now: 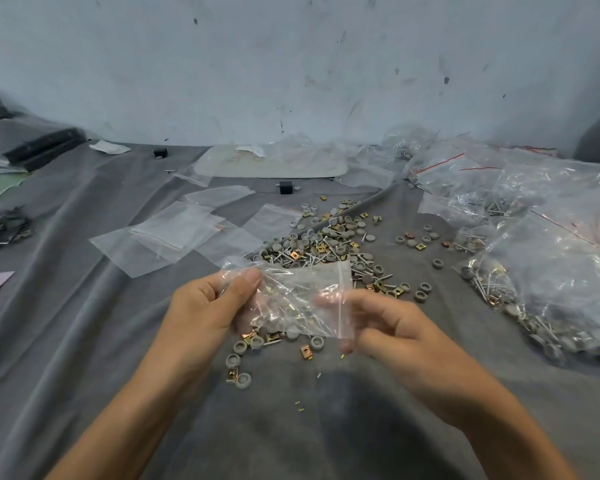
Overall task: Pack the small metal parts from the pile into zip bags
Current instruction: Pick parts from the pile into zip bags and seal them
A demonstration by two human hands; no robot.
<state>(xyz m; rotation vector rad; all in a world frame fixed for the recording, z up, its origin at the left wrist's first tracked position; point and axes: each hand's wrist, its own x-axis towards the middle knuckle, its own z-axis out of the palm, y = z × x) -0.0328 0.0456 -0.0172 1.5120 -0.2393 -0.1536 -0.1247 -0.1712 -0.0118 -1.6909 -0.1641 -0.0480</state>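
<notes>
Closure looks next: left hand pinches the part-filled zip bag, right hand holds its mouth, which needs pressing shut.

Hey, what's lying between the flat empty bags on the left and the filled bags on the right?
The pile of small metal parts, loose on the grey cloth, shown in the head view.

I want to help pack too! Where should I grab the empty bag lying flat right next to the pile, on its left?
Probably pinch the empty bag at its far edge, where the red zip line runs, coming in from the left. It lies flat on the cloth, so only an edge lifts easily, and the pile crowds its right side.
</notes>
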